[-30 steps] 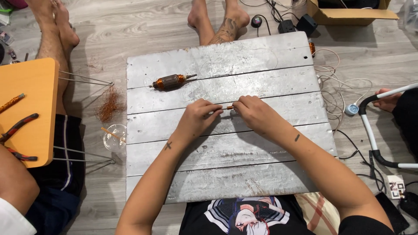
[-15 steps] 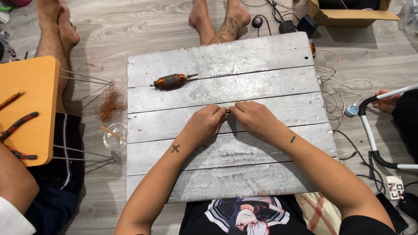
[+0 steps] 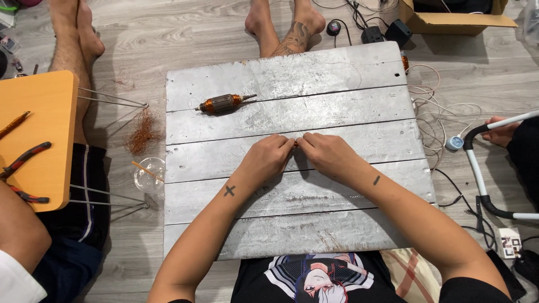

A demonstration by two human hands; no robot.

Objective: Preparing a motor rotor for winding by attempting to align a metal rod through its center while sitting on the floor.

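Copper wire point(image 3: 296, 143), below the armature point(image 3: 223, 103): I am pinching it between left hand point(image 3: 268, 157) and right hand point(image 3: 325, 154), keeping fingertips close.

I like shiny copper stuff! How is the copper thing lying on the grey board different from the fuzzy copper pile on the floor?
The motor rotor is a solid, neat cylinder with a metal shaft; the loose copper wire tangle is a messy, shapeless clump. The rotor lies on the grey board; the tangle lies on the wooden floor beside it. Both are copper-coloured, and neither is touched by the hands.
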